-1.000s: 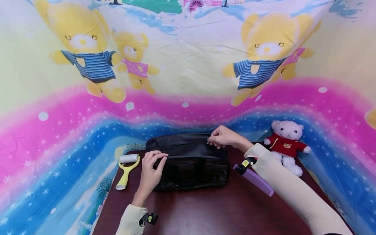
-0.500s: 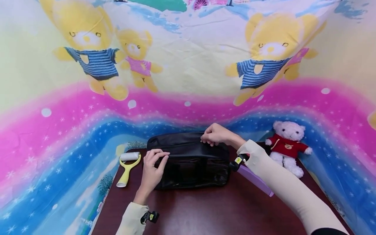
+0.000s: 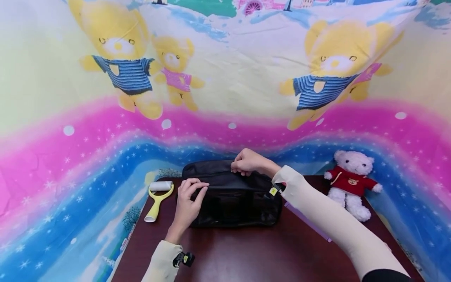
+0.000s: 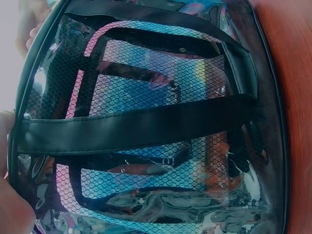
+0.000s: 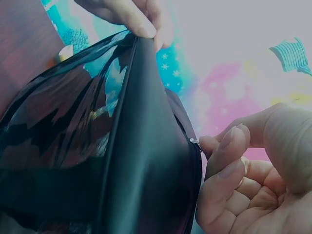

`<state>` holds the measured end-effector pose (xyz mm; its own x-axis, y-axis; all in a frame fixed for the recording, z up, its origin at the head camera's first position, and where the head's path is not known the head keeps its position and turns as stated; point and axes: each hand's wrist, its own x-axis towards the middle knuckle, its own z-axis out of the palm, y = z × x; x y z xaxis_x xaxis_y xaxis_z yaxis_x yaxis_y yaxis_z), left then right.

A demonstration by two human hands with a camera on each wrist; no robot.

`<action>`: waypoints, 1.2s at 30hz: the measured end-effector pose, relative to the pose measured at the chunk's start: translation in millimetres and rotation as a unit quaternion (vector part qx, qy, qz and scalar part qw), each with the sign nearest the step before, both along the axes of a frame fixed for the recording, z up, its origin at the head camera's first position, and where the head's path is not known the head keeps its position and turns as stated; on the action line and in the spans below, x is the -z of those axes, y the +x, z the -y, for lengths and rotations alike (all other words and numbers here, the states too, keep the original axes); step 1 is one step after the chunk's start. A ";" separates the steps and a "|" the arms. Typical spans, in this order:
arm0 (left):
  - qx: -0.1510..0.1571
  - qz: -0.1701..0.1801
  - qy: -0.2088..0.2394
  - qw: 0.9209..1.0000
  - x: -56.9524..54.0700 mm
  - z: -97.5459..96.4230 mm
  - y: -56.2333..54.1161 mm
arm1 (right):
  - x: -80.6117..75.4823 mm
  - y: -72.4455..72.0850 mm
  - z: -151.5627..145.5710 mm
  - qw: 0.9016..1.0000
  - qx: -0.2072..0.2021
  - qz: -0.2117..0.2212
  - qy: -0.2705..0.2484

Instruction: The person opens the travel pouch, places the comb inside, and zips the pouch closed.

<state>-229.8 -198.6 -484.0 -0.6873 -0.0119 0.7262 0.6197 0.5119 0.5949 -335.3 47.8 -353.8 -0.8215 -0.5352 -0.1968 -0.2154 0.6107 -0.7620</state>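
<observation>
A black bag [image 3: 243,209] with a clear plastic side stands at the back of the table. Close up in the left wrist view, dark straps [image 4: 136,124] cross that clear side, and mesh shows through it. My left hand [image 3: 188,201] pinches the bag's upper edge near its left end, thumb in front. Along the bag's top, my right hand [image 3: 250,161] pinches a small metal zipper pull [image 5: 195,141] between thumb and curled fingers. The zipper track is partly hidden by that hand.
A yellow-handled lint roller [image 3: 156,199] lies left of the bag. Partly under the right forearm is a purple comb [image 3: 308,221]. A white teddy bear [image 3: 352,182] in a red sweater sits at the right edge. Behind hangs a bear-printed cloth [image 3: 225,90].
My right hand has slid left along the bag's top with the zipper pull. My left hand keeps its hold on the edge. The head view has shifted slightly.
</observation>
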 end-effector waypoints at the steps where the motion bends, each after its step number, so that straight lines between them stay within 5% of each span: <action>1: 0.001 -0.001 0.001 1.000 0.0 0.2 -0.2 | -1.3 -0.4 3.6 1.000 0.000 0.001 0.003; 18: -0.016 -0.037 0.022 0.999 5.9 4.4 -1.1 | -13.7 -6.7 56.9 0.999 -0.017 0.028 0.044; 24: -0.060 -0.089 0.061 0.992 21.7 13.5 -5.0 | -26.1 -13.6 54.1 0.992 -0.050 0.090 0.079; 29: -0.110 -0.128 0.115 0.979 33.1 20.0 -3.7 | -41.1 -17.9 50.4 0.974 -0.111 0.138 0.145; 33: -0.146 -0.142 0.131 0.970 25.3 22.1 7.9 | -46.3 -22.4 57.0 0.962 -0.132 0.151 0.183; 36: -0.143 -0.133 0.127 0.972 26.3 30.6 8.5 | -46.8 -25.8 65.9 0.965 -0.120 0.152 0.175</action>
<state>-221.4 -229.1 -510.3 -0.4179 -0.3773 0.8264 0.6232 0.5428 0.5630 -361.1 -18.1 -306.9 -0.5583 -0.5597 -0.6124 -0.1813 0.8026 -0.5683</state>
